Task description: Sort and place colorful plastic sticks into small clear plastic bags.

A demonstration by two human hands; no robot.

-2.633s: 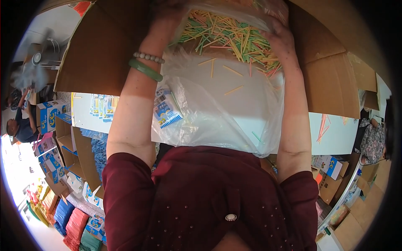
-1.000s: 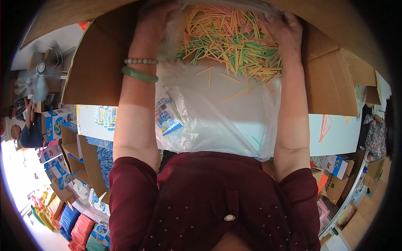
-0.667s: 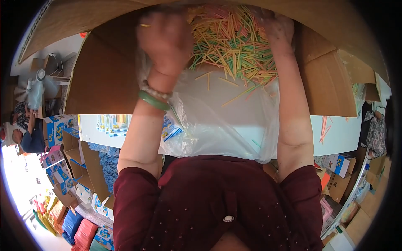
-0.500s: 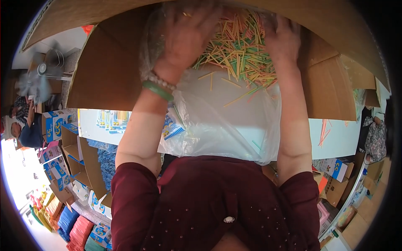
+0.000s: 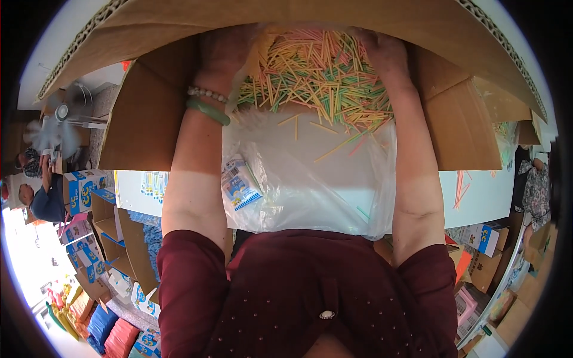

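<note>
A large cardboard box (image 5: 143, 113) lies in front of me, lined with a clear plastic bag (image 5: 292, 203). Inside is a heap of thin sticks (image 5: 322, 77) in yellow, green and pink. My left hand (image 5: 230, 51), with beads and a green bangle at the wrist, reaches to the heap's left side; shadow and the box's upper flap hide its fingers. At the right edge of the heap, my right hand (image 5: 387, 56) has its fingers apart against the sticks, their tips partly hidden. Several loose sticks and a small blue-and-white packet (image 5: 240, 185) lie on the plastic nearer me.
A white table (image 5: 483, 197) extends under the box, with a few pink sticks at right. The upper box flap (image 5: 286, 15) overhangs my hands. Printed cartons (image 5: 86, 191) and a fan (image 5: 57, 128) stand at left. Other people (image 5: 48, 194) are at both sides.
My left hand has moved left and my right hand slightly left, both further under the flap. More of the heap shows between them, and the packet is uncovered.
</note>
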